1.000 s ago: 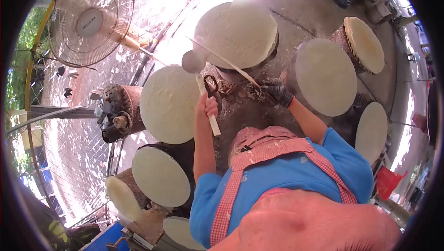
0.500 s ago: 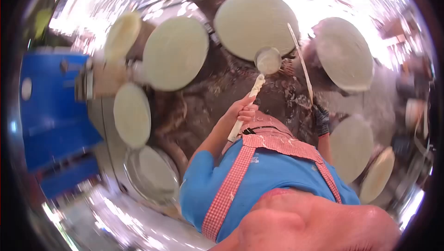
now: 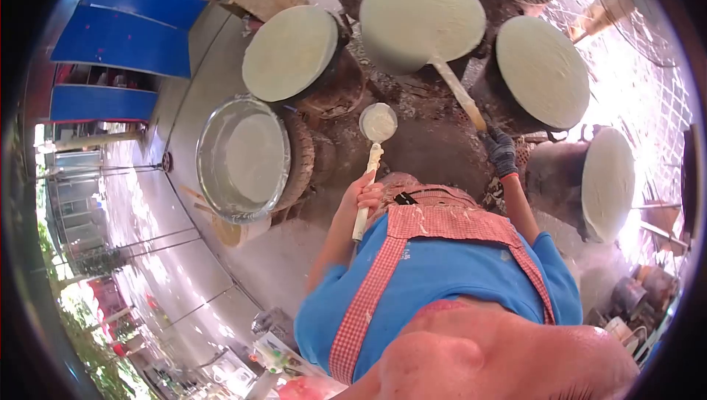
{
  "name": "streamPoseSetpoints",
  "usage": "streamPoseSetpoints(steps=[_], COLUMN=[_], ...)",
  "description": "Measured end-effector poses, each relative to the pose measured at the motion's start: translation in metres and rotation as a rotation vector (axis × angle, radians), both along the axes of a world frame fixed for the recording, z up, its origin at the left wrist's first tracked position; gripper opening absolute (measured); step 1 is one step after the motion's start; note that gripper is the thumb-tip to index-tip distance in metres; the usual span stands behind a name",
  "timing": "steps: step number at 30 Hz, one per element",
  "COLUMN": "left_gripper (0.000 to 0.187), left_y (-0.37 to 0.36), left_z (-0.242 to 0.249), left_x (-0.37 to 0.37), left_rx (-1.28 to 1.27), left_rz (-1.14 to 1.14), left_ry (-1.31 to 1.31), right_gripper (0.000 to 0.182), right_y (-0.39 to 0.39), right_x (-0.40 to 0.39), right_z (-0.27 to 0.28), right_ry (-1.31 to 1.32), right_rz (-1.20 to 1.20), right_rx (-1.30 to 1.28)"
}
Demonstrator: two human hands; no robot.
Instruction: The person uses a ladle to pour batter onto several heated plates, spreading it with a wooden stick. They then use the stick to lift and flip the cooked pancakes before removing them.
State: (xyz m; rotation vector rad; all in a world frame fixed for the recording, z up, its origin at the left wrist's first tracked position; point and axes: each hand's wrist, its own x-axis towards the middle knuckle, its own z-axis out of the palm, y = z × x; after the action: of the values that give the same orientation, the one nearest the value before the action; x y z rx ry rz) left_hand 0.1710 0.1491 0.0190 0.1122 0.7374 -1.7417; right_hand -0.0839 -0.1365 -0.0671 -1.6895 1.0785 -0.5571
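- Plainly, in the head view the left hand [image 3: 366,195] is wrapped around the lower handle of a white ladle [image 3: 372,155]. The ladle's long axis runs almost straight away from the body, and its round bowl, coated with pale batter, sits at the far end, up and ahead of the fist.
- Just to the left of that bowl, on the left hand's side, stands a wide metal basin [image 3: 243,157] of pale batter. It is nearer to the left hand than to the right, and the bowl hangs beside its rim, not over it.
- Across the body, the gloved right hand [image 3: 501,151] is clenched on the near end of a long flat stick [image 3: 458,93]. The stick slants up and leftward from the glove, and its far tip reaches the edge of a round cloth-covered steamer [image 3: 421,15].
- Two more round steamers flank that one: one [image 3: 290,52] beyond the ladle on the left, another [image 3: 542,71] just beyond the right hand. A fourth [image 3: 607,183] lies out to the right of the right forearm.
- Both hands are well apart, each gripping its own tool.
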Motion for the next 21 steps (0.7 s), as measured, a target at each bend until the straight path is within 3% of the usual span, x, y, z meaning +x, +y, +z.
streamPoseSetpoints(steps=[1, 6, 8, 9, 13, 15, 16, 21], left_gripper=[0.021, 0.021, 0.036, 0.042, 0.042, 0.014, 0.027, 0.022], left_y=[0.012, 0.071, 0.088, 0.095, 0.128, 0.142, 0.145, 0.144], left_z=[-0.001, -0.012, -0.01, -0.005, -0.01, -0.018, -0.02, -0.011], left_x=[0.012, 0.079, 0.104, 0.113, 0.138, 0.14, 0.139, 0.126], left_rx=[-0.014, -0.072, -0.095, 0.012, 0.08, 0.003, -0.039, 0.025], left_rz=[0.029, 0.025, 0.017, 0.031, 0.12, 0.233, 0.293, 0.442], left_ry=[0.009, 0.039, 0.067, 0.099, 0.123, 0.097, 0.083, 0.062], right_gripper=[0.036, 0.038, 0.038, 0.038, 0.039, 0.039, 0.04, 0.039], right_y=[0.002, 0.043, 0.051, 0.055, 0.082, 0.09, 0.09, 0.077], right_x=[0.023, 0.152, 0.177, 0.186, 0.218, 0.229, 0.235, 0.278], right_z=[-0.016, 0.035, 0.04, 0.04, 0.08, 0.092, 0.094, 0.086], right_ry=[0.043, 0.316, 0.409, 0.533, 0.758, 0.72, 0.676, 0.587], right_rz=[0.061, 0.169, 0.172, 0.227, 0.428, 0.518, 0.597, 0.701], right_rx=[-0.105, -0.236, -0.299, -0.379, -0.416, -0.431, -0.442, -0.522])
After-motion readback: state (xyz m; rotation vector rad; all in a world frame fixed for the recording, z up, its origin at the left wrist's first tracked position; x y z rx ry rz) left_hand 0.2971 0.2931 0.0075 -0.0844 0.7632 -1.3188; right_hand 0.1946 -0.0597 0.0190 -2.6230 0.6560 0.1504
